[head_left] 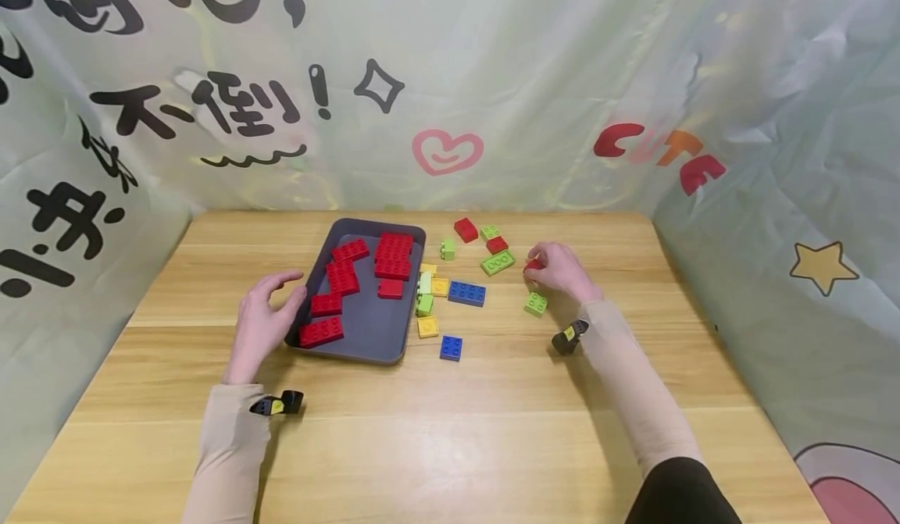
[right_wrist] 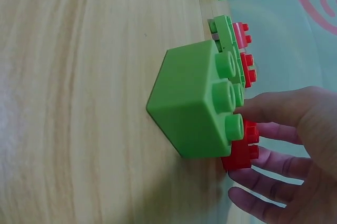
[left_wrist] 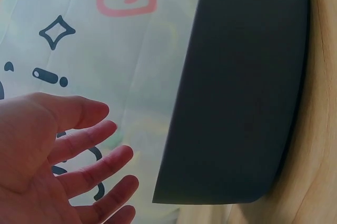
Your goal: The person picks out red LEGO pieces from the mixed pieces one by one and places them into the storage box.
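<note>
My right hand (head_left: 562, 269) pinches a red toy brick (head_left: 534, 265) at the right of the scattered bricks, its thumb and fingertips at the sides. In the right wrist view, a green brick (right_wrist: 189, 103) stands in front and hides part of the red brick (right_wrist: 243, 153). At the left side of the dark grey tray (head_left: 373, 344), my left hand (head_left: 263, 317) is held with fingers apart and nothing in them. The left wrist view has that hand (left_wrist: 68, 155) beside the tray's outer wall (left_wrist: 237, 92). Several red bricks (head_left: 341, 278) lie in the tray.
Blue bricks (head_left: 467, 294), yellow bricks (head_left: 427, 326) and green bricks (head_left: 498, 263) lie on the wooden table (head_left: 450, 446) right of the tray. Two further red bricks (head_left: 466, 230) are towards the back. A printed fabric sheet (head_left: 534, 79) walls the back and sides.
</note>
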The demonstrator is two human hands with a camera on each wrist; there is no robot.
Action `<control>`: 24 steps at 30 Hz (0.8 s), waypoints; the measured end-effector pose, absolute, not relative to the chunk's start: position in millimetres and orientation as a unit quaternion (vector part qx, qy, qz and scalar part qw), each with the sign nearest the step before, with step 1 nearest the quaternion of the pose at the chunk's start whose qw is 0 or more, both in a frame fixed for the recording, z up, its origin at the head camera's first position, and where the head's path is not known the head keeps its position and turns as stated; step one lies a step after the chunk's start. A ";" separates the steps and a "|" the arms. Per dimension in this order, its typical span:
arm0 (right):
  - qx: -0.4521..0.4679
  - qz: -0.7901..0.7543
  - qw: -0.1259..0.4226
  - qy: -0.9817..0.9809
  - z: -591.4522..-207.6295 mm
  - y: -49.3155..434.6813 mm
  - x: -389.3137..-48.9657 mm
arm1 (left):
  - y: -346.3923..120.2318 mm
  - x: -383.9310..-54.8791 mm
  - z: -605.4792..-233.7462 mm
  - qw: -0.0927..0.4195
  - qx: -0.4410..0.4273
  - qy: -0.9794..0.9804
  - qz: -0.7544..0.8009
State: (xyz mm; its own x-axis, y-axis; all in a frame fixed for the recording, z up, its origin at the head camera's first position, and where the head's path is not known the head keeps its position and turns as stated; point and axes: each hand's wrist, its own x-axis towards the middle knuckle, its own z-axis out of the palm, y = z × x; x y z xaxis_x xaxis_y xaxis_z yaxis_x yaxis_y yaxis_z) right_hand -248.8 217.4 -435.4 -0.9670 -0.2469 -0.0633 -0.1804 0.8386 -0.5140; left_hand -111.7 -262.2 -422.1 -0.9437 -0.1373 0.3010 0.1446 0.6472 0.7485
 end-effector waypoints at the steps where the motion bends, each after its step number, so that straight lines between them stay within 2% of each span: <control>1: -0.112 -0.261 0.064 0.957 -435.3 217.4 -248.5 | -262.3 -111.6 -422.2 0.168 -0.002 -0.892 -0.420; 24: -0.105 -0.295 0.033 0.949 -425.6 204.1 -242.3 | -263.6 -110.3 -420.9 0.157 -0.003 -0.895 -0.417</control>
